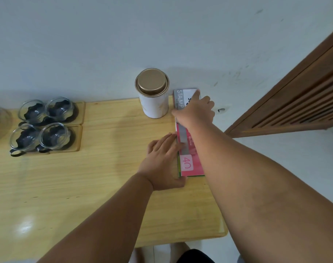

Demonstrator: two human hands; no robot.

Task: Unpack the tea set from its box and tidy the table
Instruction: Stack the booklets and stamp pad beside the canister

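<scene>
Nearest, the left forearm (105, 215) and right forearm (256, 177) stretched over the tabletop (105, 186) toward its far right corner. The left hand (162, 162) lay flat, fingers straight and together, pushed against the left edge of a pink booklet (192, 162) by the right edge. The right hand (197, 110) rested farther on, over a grey packet (179, 98) at the far end of the booklet, forefinger straight and thumb spread; whether its other fingers gripped the packet could not be told. Just left of the packet stood a white tin (154, 103) with a gold lid, upright.

The tea set's four glass cups (53, 136) sat on two wooden trays (77, 137) at the far left, well apart from the hands; no box was visible.

Unpacking looked finished, and this seemed the tidying step: squaring the paper things along the right edge. Next would probably call for aligning them without knocking the tin.
</scene>
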